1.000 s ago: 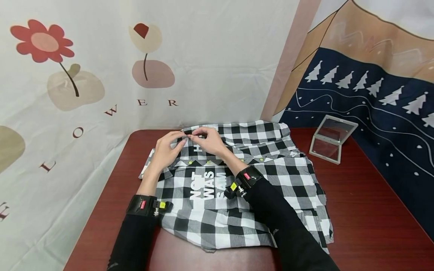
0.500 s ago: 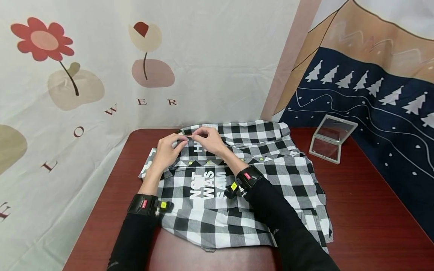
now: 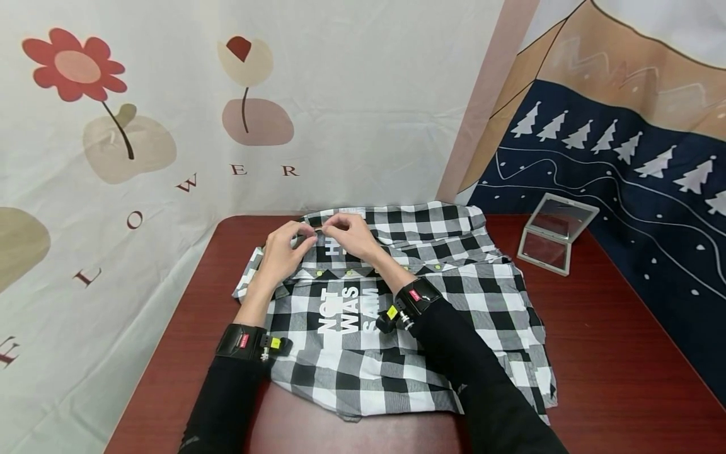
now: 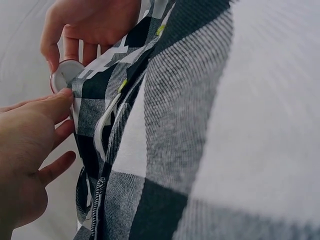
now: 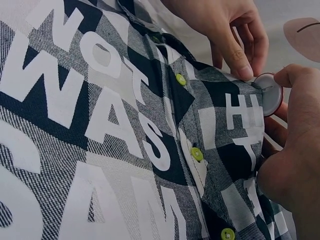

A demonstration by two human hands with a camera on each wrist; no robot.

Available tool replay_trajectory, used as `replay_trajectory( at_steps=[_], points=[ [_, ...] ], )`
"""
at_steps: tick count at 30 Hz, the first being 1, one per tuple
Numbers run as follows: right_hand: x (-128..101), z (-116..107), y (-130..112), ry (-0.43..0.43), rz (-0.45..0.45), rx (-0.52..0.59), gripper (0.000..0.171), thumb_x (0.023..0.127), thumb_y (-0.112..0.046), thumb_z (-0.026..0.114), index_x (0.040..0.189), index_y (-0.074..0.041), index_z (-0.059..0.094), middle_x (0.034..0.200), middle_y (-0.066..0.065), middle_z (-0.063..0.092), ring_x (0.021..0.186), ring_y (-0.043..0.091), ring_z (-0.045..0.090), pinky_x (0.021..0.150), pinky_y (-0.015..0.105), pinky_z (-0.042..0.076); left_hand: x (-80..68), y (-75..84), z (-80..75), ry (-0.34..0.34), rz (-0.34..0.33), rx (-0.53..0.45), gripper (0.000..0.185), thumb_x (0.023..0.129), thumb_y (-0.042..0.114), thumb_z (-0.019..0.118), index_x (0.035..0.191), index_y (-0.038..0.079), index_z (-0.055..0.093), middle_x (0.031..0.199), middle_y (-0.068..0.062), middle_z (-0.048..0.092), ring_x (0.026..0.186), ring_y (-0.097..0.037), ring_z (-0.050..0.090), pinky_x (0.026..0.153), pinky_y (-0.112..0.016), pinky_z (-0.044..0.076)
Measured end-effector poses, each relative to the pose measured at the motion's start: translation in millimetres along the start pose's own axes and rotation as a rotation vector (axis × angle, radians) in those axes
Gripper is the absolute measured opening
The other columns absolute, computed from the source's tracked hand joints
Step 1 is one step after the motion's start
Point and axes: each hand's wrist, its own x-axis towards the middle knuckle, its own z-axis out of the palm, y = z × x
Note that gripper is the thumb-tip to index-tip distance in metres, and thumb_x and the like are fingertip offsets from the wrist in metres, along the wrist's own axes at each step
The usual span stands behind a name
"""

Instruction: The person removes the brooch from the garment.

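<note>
A black-and-white checked shirt (image 3: 476, 302) lies spread with white lettering and yellow-green buttons (image 5: 197, 154). At its far edge is a round pin badge (image 5: 273, 97), its pale back and red rim showing in the right wrist view. My right hand (image 3: 353, 237) holds the badge by its rim between thumb and forefinger. Fingertips of my left hand (image 3: 285, 253) pinch the shirt edge right beside the badge. In the left wrist view, the cloth edge overlaps part of the badge (image 4: 65, 75). In the head view, the badge is mostly hidden between the fingers.
An unfolded pale-framed case (image 3: 544, 249) with two clear panels stands at the table's right. The shirt covers much of the reddish-brown table (image 3: 601, 359). Printed cloth backdrops (image 3: 363, 94) hang behind and beside the table.
The left fingertips have shifted slightly to the right, toward the right hand. The right hand stays nearly still, and the badge's visible edge looks less orange than a second ago.
</note>
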Motion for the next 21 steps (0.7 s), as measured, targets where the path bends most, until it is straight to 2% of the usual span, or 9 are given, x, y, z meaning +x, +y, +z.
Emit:
replay_trajectory(
  at_steps=[7, 15, 21],
  points=[
    [-0.4, -0.8, -1.1, -0.017, -0.009, -0.002, 0.022, 0.107, -0.025, 0.069, 0.114, -0.012, 0.085, 0.115, 0.008, 0.082, 0.096, 0.015, 0.07, 0.086, 0.028, 0.054, 0.9, 1.3, 2.0, 0.03, -0.022, -0.001, 0.027, 0.102, 0.008, 0.084, 0.127, -0.001, 0.076, 0.123, -0.022, 0.077, 0.117, -0.042, 0.075, 0.105, -0.06, 0.061],
    [0.3, -0.7, -1.1, -0.04, -0.011, -0.001, 0.023, 0.107, -0.024, 0.068, 0.114, -0.011, 0.084, 0.113, 0.008, 0.082, 0.099, 0.015, 0.072, 0.089, 0.028, 0.055, 3.2, 3.0, 4.8, 0.046, 0.031, 0.018, 0.022, 0.104, 0.011, 0.082, 0.124, 0.001, 0.082, 0.116, -0.019, 0.081, 0.106, -0.04, 0.077, 0.091, -0.058, 0.061],
    [0.6, -0.8, -0.8, -0.042, -0.014, -0.008, 0.024, 0.106, -0.025, 0.068, 0.114, -0.01, 0.084, 0.112, 0.007, 0.081, 0.096, 0.013, 0.07, 0.087, 0.027, 0.054, 3.3, 3.2, 5.7, 0.044, 0.03, 0.031, 0.017, 0.105, 0.012, 0.081, 0.12, 0.003, 0.083, 0.115, -0.018, 0.082, 0.104, -0.04, 0.077, 0.09, -0.055, 0.06]
  ],
)
